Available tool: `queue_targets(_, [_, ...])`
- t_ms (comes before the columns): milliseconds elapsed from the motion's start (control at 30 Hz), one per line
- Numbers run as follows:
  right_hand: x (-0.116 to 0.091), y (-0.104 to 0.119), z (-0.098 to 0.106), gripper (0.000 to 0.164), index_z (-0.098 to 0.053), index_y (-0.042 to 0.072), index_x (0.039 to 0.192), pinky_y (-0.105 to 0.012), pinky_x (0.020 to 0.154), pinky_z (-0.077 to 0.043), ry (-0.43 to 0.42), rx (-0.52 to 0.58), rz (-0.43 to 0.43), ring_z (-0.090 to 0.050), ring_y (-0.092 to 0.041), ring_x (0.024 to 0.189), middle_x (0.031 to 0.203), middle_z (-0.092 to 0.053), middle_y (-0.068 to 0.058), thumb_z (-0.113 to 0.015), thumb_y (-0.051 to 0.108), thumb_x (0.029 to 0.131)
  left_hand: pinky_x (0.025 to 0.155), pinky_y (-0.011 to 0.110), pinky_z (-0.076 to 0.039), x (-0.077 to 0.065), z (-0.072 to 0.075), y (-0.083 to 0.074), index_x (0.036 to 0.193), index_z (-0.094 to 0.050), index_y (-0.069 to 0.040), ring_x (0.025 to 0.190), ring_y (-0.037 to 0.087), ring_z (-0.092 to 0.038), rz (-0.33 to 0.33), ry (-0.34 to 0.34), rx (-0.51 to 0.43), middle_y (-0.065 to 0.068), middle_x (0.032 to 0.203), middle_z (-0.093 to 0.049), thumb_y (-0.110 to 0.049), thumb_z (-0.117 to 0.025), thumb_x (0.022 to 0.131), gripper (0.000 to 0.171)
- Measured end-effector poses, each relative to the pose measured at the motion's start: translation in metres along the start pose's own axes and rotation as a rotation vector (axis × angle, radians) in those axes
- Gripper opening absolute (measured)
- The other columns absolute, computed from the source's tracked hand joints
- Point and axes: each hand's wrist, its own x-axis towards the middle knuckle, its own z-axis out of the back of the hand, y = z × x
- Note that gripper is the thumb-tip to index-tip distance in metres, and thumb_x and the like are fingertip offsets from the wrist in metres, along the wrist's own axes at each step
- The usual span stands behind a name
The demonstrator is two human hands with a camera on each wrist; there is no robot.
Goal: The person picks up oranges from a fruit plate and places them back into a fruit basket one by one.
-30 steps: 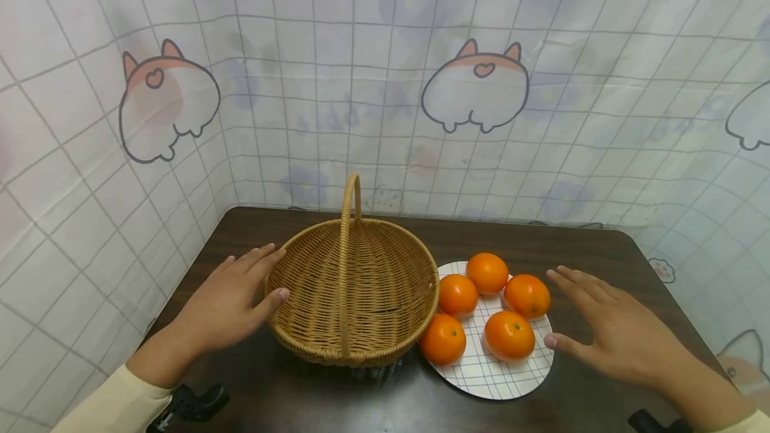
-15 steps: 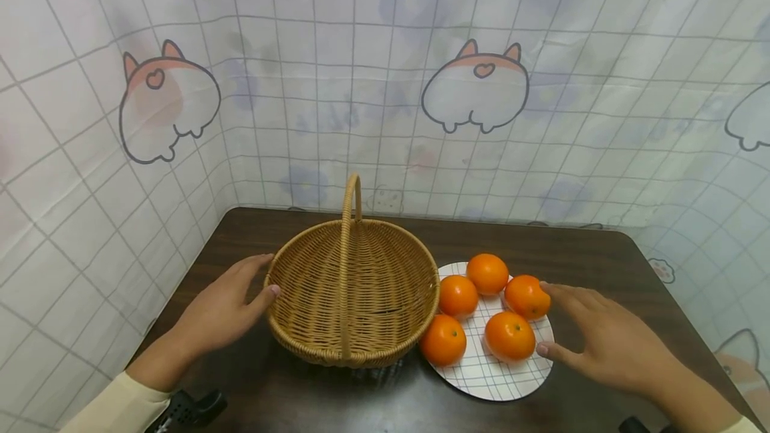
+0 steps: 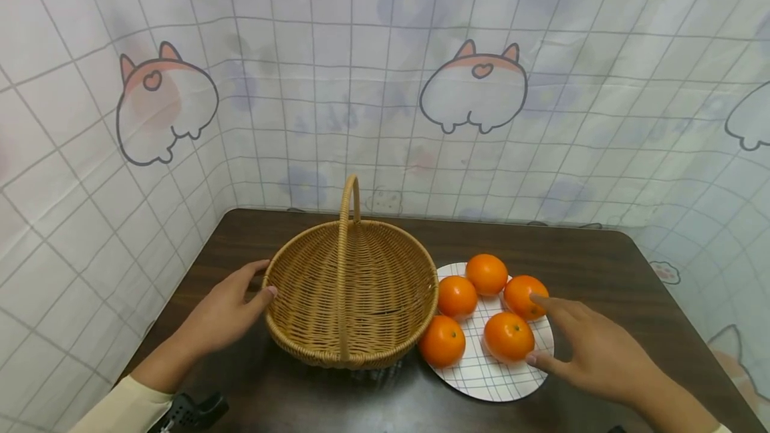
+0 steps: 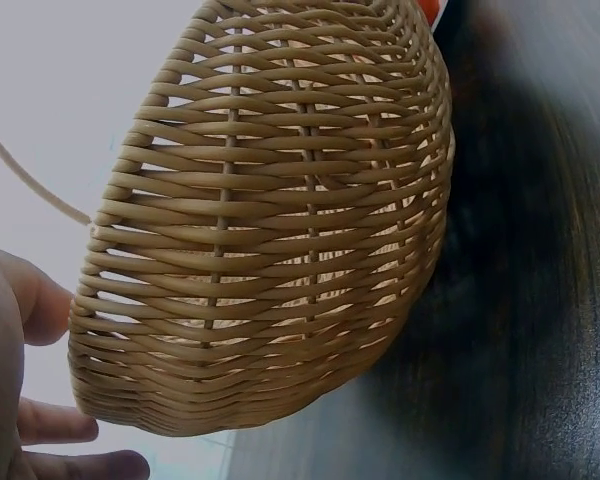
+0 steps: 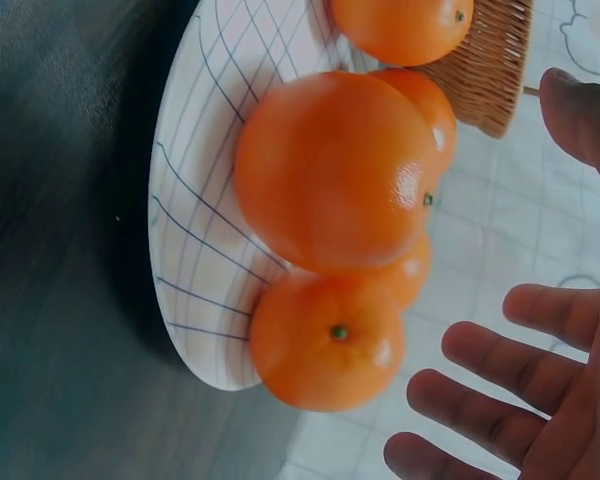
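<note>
A brown wicker basket (image 3: 385,313) with a tall arched handle (image 3: 343,272) stands on the dark table. At its left rim is my left hand (image 3: 222,313), thumb over the rim edge and fingers stretched along the outside. In the left wrist view the thumb tip (image 4: 48,312) is right at the woven rim. Right of the basket, a white grid-patterned plate (image 3: 481,379) carries several oranges (image 3: 508,337). My right hand (image 3: 595,353) hovers over the plate's right edge, fingers spread and holding nothing. Its fingertips overlap the right-hand orange (image 3: 522,298) in the head view.
The dark wood table (image 3: 385,409) runs back to a white grid curtain (image 3: 385,85) with cartoon animal prints, which also encloses both sides. The plate sits close against the basket's right side. A black wrist device (image 3: 192,413) is below my left sleeve.
My left hand has lowered to the basket's left rim. My right hand has moved left, coming over the plate's edge near the oranges. Basket, plate and oranges stay put.
</note>
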Motion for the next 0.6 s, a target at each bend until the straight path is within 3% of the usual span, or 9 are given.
queue_targets(167, [-0.001, 0.001, -0.007, 0.093, -0.053, 0.006, 0.146, -0.065, 0.082, -0.052, -0.002, 0.013, -0.010, -0.061, -0.048, 0.116, 0.137, -0.058, -0.023, -0.068, 0.073, 0.083, 0.088, 0.052, -0.054, 0.001, -0.002, 0.001, 0.158, -0.027, 0.002, 0.126, 0.043, -0.056, 0.026, 0.016, -0.040, 0.027, 0.149, -0.045, -0.041, -0.050, 0.108, 0.069])
queue_targets(600, [-0.004, -0.001, -0.027, 0.091, -0.056, 0.011, 0.144, -0.063, 0.081, -0.054, -0.007, 0.045, -0.036, -0.062, -0.044, 0.117, 0.139, -0.059, -0.018, -0.068, 0.075, 0.082, 0.094, 0.059, -0.048, 0.001, -0.007, 0.006, 0.155, -0.034, -0.002, 0.128, 0.044, -0.053, 0.106, 0.004, -0.117, 0.027, 0.146, -0.049, -0.036, -0.043, 0.109, 0.058])
